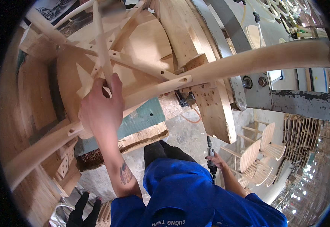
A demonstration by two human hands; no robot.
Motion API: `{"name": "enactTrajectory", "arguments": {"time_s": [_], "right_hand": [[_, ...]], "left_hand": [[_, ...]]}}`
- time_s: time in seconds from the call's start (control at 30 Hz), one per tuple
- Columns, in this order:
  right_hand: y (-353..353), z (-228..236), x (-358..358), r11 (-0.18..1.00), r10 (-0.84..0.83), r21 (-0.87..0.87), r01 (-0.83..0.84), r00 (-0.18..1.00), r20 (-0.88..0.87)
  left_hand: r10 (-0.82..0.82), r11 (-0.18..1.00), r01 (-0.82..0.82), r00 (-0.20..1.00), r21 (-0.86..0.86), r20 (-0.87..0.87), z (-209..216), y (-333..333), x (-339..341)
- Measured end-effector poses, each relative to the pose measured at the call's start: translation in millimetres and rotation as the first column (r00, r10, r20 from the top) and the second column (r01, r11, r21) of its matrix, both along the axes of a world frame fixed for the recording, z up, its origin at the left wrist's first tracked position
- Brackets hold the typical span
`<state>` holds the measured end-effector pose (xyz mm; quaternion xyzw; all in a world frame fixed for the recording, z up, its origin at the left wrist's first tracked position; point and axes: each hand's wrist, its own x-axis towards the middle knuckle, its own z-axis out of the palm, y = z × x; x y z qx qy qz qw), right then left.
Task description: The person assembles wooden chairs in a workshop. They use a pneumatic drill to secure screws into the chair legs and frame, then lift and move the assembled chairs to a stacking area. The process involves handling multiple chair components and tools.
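Gripping a rod (pixel 101 38) between thumb and fingers, the left hand (pixel 102 104) lies across a curved rail (pixel 155 90) at the bench's near side. The rod's near end is at this grip; the rod slants from there toward the far edge. The rail spans the bench from the near left corner and projects beyond the right edge; a slotted hole shows on either side of the hand. Beyond it are a disc (pixel 149 41) and crossed braces (pixel 144 65). A teal board (pixel 142 117) runs along the near edge, and a drilled beam (pixel 216 109) along the right edge. The right hand (pixel 218 161), fingers closed around a slim power tool (pixel 211 162), is near the beam's near end, clear of the bench. Chairs (pixel 250 155) stand on the floor to the right.
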<state>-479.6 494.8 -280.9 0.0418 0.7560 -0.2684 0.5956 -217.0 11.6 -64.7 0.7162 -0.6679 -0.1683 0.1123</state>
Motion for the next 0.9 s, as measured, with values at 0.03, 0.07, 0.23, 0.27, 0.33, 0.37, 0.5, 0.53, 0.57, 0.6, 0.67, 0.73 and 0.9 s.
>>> {"name": "enactTrajectory", "arguments": {"time_s": [0.03, 0.07, 0.23, 0.27, 0.33, 0.37, 0.5, 0.53, 0.57, 0.6, 0.67, 0.73, 0.9], "right_hand": [[-6, 2, 7, 0.998, -0.051, -0.029, 0.051, 0.999, -0.012], [-11, 5, 10, 0.997, -0.065, -0.040, 0.065, 0.998, 0.000], [-12, 3, 18, 0.962, -0.182, -0.179, 0.207, 0.972, 0.146], [-5, 0, 17, 0.960, -0.175, -0.190, 0.205, 0.971, 0.160], [-3, -5, 16, 0.962, -0.155, -0.197, 0.187, 0.974, 0.167], [-1, -7, 15, 0.968, -0.143, -0.182, 0.171, 0.977, 0.158], [-8, -9, 22, 0.989, -0.101, -0.102, 0.107, 0.993, 0.064], [-4, -10, 20, 0.989, -0.092, -0.109, 0.096, 0.995, 0.042], [1, -10, 17, 0.986, -0.071, -0.149, 0.079, 0.996, 0.055], [6, -13, 13, 0.992, -0.045, -0.120, 0.048, 0.999, 0.030], [16, -21, 2, 0.997, 0.015, -0.069, -0.016, 1.000, -0.019], [26, -29, -7, 0.989, 0.032, -0.147, -0.033, 0.999, -0.008], [54, -40, -30, 0.968, 0.075, -0.236, -0.089, 0.995, -0.069]], "left_hand": [[-0.014, 1.000, 0.014, 1.000, -0.019, 0.006, -2, -1, 0], [-0.029, 0.999, 0.029, 1.000, -0.037, 0.012, -3, -1, -1], [-0.066, 0.994, 0.063, 0.997, -0.087, -0.028, 0, -3, 3], [-0.070, 0.993, 0.066, 0.997, -0.099, -0.036, -2, -3, 5], [-0.079, 0.991, 0.076, 0.997, -0.114, -0.020, -3, -2, 7], [-0.081, 0.990, 0.078, 0.997, -0.119, -0.013, -3, -2, 9], [-0.079, 0.996, 0.081, 0.996, -0.045, 0.031, 8, 3, 3], [-0.081, 0.996, 0.081, 0.996, -0.029, 0.024, 9, 4, 4], [-0.083, 0.996, 0.084, 0.996, -0.013, 0.018, 8, 6, 5], [-0.088, 0.996, 0.088, 0.996, -0.012, 0.024, 10, 6, 2], [-0.091, 0.996, 0.091, 0.995, -0.019, 0.038, 13, 8, 1], [-0.105, 0.994, 0.106, 0.994, -0.042, 0.012, 15, 10, 2], [-0.074, 0.991, 0.077, 0.997, -0.110, 0.034, 4, 14, 1]]}}
